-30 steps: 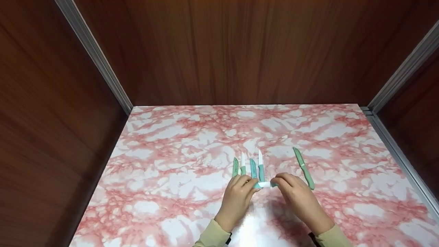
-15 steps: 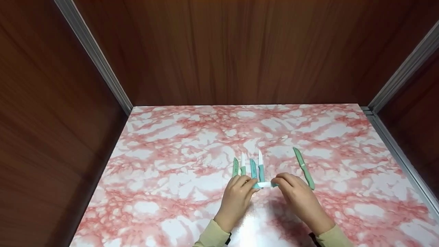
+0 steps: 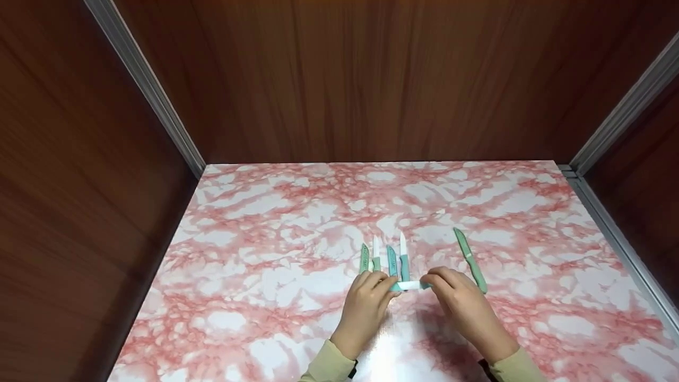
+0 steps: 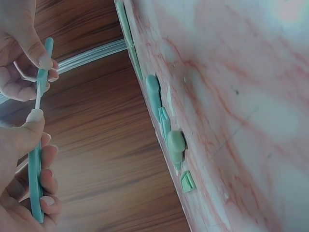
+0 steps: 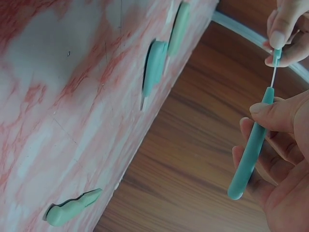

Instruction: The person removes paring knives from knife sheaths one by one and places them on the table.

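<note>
Just above the near middle of the table, both hands hold a teal paring knife level between them. My right hand grips its handle, with the thumb along the top in the right wrist view. My left hand grips a teal blade sheath, its fingers curled round it. A stretch of white blade shows between sheath and handle, its tip hidden in the sheath. Right behind the hands lie a teal knife with bare blade and another teal sheath.
Left of the teal pair lie a bare-bladed green knife and a green sheath. A green knife with its blade covered lies beyond the right hand. Wooden panels with metal rails enclose the marbled table.
My right hand has shifted very slightly to the right with the handle, and a little more white blade shows. The left hand and the things on the table stay put.
</note>
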Tool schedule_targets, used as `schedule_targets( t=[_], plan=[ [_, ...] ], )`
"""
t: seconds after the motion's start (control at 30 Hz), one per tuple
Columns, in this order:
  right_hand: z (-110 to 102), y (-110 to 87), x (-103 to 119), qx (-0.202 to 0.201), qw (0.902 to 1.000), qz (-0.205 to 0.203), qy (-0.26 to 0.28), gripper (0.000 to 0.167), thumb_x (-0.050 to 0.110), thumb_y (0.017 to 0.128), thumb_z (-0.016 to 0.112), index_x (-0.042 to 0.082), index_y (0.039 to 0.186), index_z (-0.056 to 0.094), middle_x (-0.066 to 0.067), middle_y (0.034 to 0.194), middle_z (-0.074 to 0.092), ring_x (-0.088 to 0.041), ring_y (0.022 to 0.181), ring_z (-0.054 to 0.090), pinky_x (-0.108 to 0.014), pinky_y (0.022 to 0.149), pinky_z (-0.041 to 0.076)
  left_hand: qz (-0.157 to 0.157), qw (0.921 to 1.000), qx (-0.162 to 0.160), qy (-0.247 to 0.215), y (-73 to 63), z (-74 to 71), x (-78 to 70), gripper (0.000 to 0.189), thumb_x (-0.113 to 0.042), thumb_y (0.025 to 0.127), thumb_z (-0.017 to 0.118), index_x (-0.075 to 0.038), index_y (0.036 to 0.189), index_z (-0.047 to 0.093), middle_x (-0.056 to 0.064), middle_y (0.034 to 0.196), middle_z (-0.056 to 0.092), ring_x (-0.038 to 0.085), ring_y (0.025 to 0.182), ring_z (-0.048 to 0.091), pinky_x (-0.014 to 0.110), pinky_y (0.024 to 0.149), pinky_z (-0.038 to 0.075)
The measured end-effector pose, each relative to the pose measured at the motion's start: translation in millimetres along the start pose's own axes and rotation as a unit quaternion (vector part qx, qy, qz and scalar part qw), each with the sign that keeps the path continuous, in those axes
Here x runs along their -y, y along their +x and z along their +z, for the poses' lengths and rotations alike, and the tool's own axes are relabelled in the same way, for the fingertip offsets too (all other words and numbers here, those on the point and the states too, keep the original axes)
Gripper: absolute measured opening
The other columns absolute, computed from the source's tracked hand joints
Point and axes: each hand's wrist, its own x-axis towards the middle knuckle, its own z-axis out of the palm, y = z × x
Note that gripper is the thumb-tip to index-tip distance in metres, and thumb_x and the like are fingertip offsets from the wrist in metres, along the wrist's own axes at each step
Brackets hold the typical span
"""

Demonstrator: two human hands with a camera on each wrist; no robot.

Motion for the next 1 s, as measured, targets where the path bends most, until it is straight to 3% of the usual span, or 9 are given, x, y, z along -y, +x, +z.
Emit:
schedule_targets(
  t=[0.43,1.0],
  plan=[
    [-2.5,-0.9,-0.8,0.016,0.9998,0.012,-0.004,0.041,-0.009,0.077,0.074,0.014,0.109,0.063,0.003,0.112,0.056,-0.016,0.098,0.057,-0.030,0.086,0.049,0.003,1.0000,-0.003,-0.003,1.4,-0.8,-0.1,0.025,-0.025,0.087,0.068,-0.011,0.107,0.071,-0.002,0.097,0.059,0.012,0.085,0.053,0.024,0.079,0.044],
    [-5.3,-3.0,-6.8,0.004,0.9999,0.011,-0.011,0.036,-0.008,0.078,0.073,0.012,0.106,0.063,0.000,0.109,0.057,-0.019,0.096,0.058,-0.034,0.086,0.048,-0.006,0.9999,-0.006,-0.012,-0.7,-3.4,5.3,0.025,-0.024,0.088,0.068,-0.010,0.108,0.071,-0.002,0.097,0.059,0.013,0.088,0.054,0.022,0.080,0.045]
  ],
)
